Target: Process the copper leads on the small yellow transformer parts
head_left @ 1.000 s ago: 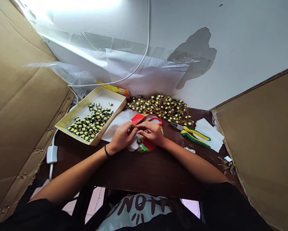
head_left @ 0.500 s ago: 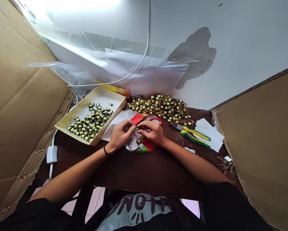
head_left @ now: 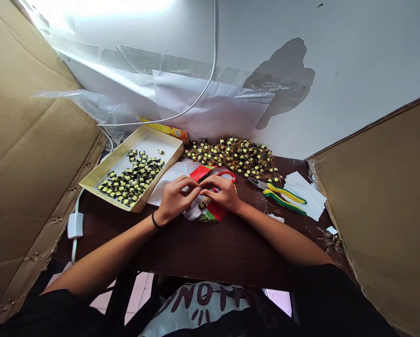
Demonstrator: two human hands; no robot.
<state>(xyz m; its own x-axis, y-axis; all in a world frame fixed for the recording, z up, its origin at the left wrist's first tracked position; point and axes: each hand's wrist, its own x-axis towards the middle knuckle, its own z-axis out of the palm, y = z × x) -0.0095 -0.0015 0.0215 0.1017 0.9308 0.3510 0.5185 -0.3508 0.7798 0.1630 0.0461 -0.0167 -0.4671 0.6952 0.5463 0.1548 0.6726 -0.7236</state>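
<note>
My left hand (head_left: pixel 176 199) and my right hand (head_left: pixel 222 193) meet fingertip to fingertip over a torn red, green and silver foil wrapper (head_left: pixel 204 213) on the dark brown table (head_left: pixel 202 248). Both hands pinch something tiny between them, too small to name. Red-handled scissors (head_left: pixel 227 175) lie under my right hand. A heap of small yellow and black wound parts with copper leads (head_left: pixel 232 154) lies just beyond the hands. A cream tray (head_left: pixel 146 138) at the left holds several more such parts (head_left: pixel 130 178).
Green and yellow pliers (head_left: pixel 283 194) lie right of the hands on white paper scraps (head_left: pixel 310 194). Cardboard walls (head_left: pixel 27 154) stand at left and right (head_left: pixel 388 196). A white cable with inline switch (head_left: pixel 75 225) hangs off the left table edge. Clear plastic sheeting (head_left: pixel 210 89) covers the back wall.
My left fingers drew back slightly from the right hand half a second ago and have now closed in again to meet it. Everything else on the table is unmoved.
</note>
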